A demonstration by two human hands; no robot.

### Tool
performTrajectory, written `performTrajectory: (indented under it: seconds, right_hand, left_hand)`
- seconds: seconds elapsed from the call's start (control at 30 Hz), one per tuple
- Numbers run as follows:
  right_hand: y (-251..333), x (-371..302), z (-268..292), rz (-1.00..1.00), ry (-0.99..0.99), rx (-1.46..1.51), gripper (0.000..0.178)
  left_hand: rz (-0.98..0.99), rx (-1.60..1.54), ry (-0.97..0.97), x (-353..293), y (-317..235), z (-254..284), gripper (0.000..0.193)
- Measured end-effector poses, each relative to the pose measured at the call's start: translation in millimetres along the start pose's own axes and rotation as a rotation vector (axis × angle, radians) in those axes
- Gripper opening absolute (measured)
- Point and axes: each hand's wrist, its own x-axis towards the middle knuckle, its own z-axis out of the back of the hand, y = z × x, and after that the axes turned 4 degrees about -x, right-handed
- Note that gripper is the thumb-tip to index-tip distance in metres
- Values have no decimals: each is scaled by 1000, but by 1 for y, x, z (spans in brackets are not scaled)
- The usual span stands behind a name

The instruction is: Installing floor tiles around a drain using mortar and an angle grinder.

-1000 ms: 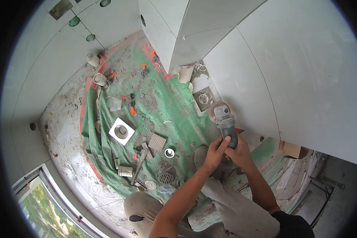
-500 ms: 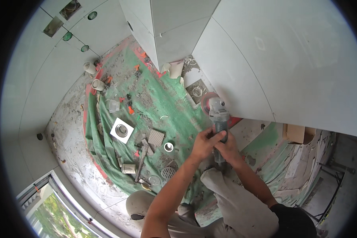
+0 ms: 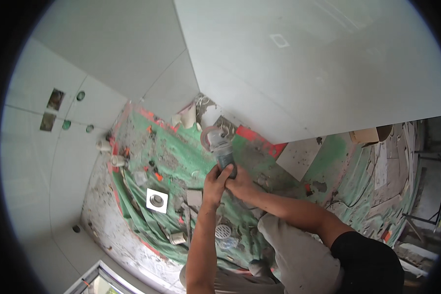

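Both my hands are wrapped round the dark body of an angle grinder (image 3: 225, 158). My left hand (image 3: 214, 185) grips it from the left, its thumb lying over the body. From the right side my right hand (image 3: 241, 184) closes on the lower part, its fingers partly hidden. The tool's grey head points away from me, and its reddish disc (image 3: 208, 139) is blurred at the left of the head. It is held up over the green sheet (image 3: 176, 147), in front of the large pale wall panel (image 3: 299, 68). The disc appears apart from the wall.
On the sheet lie a white square plate with a round drain (image 3: 157, 200), a round grate (image 3: 223, 232), a small tile (image 3: 194, 197) and a white cup-like piece (image 3: 178, 238). A cardboard box (image 3: 365, 135) stands at the right. A metal frame (image 3: 433, 196) is at the far right.
My view has turned, so the wall and floor appear shifted. The grinder and both hands now appear further left in view, still gripping it, and the tool seems drawn away from the wall's lower edge.
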Motion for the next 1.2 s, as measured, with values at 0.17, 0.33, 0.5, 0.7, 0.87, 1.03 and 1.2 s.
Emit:
performTrajectory:
  seconds: [0.17,0.33,0.5,0.7,0.87,1.03,1.2]
  right_hand:
    - [-26,7,-15,50,-162,-148,40]
    - [2,15,7,70,-48,-187,48]
    - [53,9,19,167,-63,-424,51]
    - [117,-26,43,271,-45,-461,50]
    - [151,-53,37,305,-50,-508,46]
    - [179,-71,37,393,28,-592,52]
    - [193,-75,51,461,192,-632,57]
  left_hand:
    - [-33,326,-71,-1,-7,-10,59]
    - [-44,126,-60,4,8,-7,52]
    - [-142,-95,-63,-15,-17,-19,48]
    - [-194,-231,-26,-46,-34,-33,45]
    - [-219,-298,-95,-90,-43,-26,45]
    - [-334,-328,-140,-118,-62,-41,48]
    - [-385,-310,-228,-124,-19,-28,21]
